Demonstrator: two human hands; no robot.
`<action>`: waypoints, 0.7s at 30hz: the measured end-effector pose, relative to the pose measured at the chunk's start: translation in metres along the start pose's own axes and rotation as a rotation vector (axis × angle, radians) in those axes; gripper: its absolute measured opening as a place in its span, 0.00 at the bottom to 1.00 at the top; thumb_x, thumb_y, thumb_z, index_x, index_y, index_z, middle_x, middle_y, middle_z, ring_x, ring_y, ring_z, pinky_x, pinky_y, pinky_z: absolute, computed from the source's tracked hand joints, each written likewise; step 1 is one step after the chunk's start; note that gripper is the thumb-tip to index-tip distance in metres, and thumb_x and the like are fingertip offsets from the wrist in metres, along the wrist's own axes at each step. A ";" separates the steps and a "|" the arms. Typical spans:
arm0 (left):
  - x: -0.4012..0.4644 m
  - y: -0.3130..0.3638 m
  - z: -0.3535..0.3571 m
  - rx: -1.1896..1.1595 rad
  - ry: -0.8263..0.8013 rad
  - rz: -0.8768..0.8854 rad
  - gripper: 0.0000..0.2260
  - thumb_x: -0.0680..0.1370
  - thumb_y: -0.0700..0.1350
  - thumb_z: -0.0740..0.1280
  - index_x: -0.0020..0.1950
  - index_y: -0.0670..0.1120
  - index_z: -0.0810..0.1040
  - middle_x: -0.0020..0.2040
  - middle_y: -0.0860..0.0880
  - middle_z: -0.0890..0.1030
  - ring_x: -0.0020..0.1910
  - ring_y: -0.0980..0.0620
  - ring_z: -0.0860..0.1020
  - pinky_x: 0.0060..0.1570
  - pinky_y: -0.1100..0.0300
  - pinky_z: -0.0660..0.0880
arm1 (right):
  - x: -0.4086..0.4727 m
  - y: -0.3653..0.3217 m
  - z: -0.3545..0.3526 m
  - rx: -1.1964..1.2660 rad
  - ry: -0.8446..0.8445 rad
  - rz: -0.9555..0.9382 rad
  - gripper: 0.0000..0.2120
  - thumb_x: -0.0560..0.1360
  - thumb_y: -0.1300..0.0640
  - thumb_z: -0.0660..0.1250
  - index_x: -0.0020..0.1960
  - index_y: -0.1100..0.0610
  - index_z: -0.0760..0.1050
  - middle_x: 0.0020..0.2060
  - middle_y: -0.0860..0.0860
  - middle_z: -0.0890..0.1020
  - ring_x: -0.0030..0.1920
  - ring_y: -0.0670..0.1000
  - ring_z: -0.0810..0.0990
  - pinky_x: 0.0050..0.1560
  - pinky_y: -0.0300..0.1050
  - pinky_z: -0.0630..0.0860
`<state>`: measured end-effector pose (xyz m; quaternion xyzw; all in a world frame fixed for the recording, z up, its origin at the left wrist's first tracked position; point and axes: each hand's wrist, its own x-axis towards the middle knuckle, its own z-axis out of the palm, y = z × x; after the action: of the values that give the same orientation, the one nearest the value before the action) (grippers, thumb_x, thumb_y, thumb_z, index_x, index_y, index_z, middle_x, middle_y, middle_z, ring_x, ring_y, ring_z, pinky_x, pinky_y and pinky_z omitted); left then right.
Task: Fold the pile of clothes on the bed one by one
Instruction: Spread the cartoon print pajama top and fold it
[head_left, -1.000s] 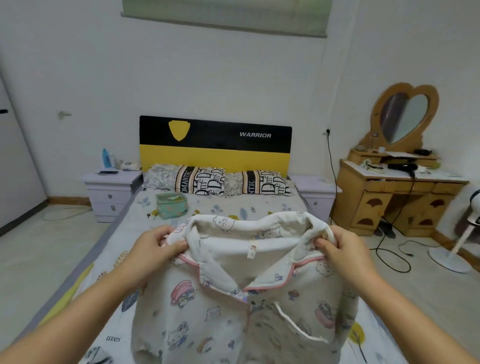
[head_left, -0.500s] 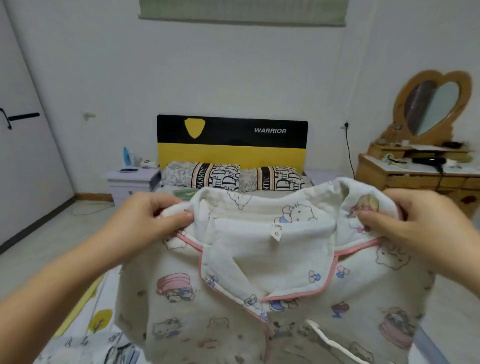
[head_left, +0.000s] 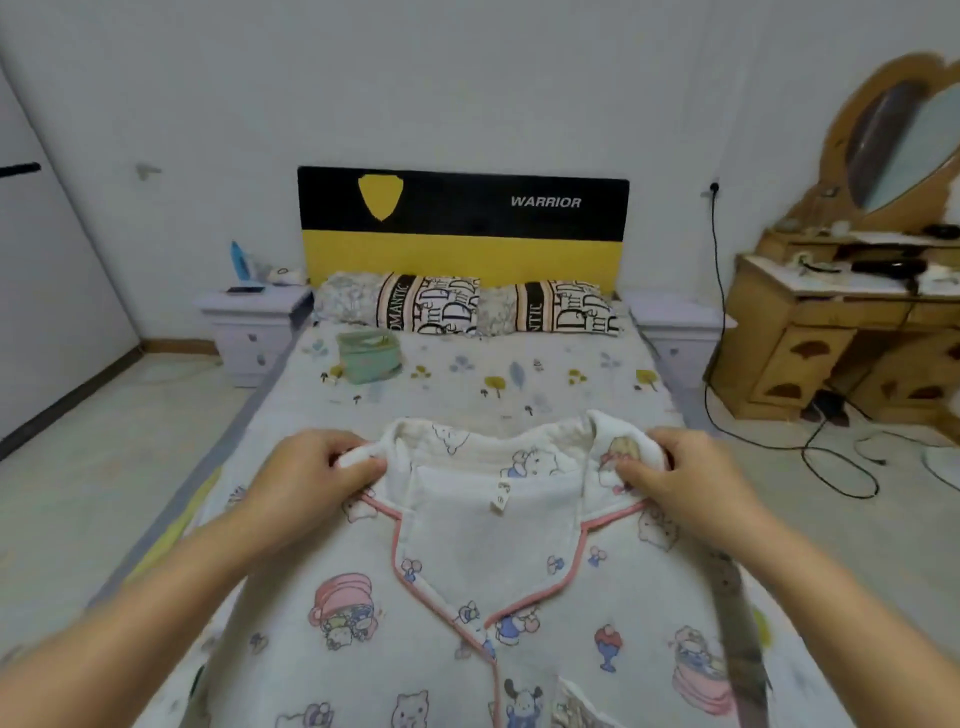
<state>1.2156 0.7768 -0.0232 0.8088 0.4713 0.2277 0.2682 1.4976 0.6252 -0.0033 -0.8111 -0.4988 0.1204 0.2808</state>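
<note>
Both hands, left (head_left: 306, 483) and right (head_left: 691, 483), pinch the white cartoon-print cotton pyjama top (head_left: 467, 597) by its collar (pink-piped) above the floral-sheeted bed (head_left: 467, 384).

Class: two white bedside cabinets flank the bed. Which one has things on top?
The bedside cabinet left of the bed: a dark flat object and a blue item stand on it. The other cabinet's visible top shows nothing.

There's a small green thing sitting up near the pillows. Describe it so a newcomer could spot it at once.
Start at the black and yellow headboard and drop to the two lettered pillows. Just in front of the pillows, towards the bed's side nearest the nightstand carrying a phone, sits a small mint-green pouch. It is the only solid green, boxy item on the sheet.
</note>
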 end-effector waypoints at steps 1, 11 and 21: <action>0.003 -0.017 0.021 0.040 -0.020 -0.031 0.05 0.74 0.49 0.69 0.39 0.52 0.81 0.35 0.54 0.82 0.36 0.56 0.77 0.34 0.63 0.68 | 0.004 0.016 0.025 0.011 -0.030 0.028 0.14 0.73 0.52 0.68 0.32 0.55 0.71 0.27 0.49 0.73 0.29 0.48 0.71 0.28 0.41 0.61; 0.031 -0.136 0.180 0.090 -0.195 -0.238 0.09 0.74 0.49 0.70 0.52 0.48 0.79 0.29 0.60 0.72 0.31 0.63 0.71 0.30 0.68 0.63 | 0.032 0.140 0.207 0.100 -0.181 0.243 0.13 0.74 0.52 0.67 0.35 0.55 0.67 0.28 0.48 0.73 0.29 0.46 0.70 0.30 0.41 0.62; 0.126 -0.200 0.252 0.066 -0.092 -0.245 0.09 0.71 0.40 0.72 0.50 0.45 0.78 0.36 0.52 0.77 0.36 0.53 0.75 0.33 0.69 0.64 | 0.149 0.188 0.296 0.075 -0.112 0.133 0.11 0.74 0.53 0.68 0.38 0.60 0.74 0.30 0.52 0.77 0.33 0.53 0.74 0.32 0.45 0.66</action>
<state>1.3010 0.9156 -0.3284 0.7631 0.5610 0.1404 0.2886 1.5667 0.7903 -0.3401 -0.8232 -0.4540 0.2024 0.2742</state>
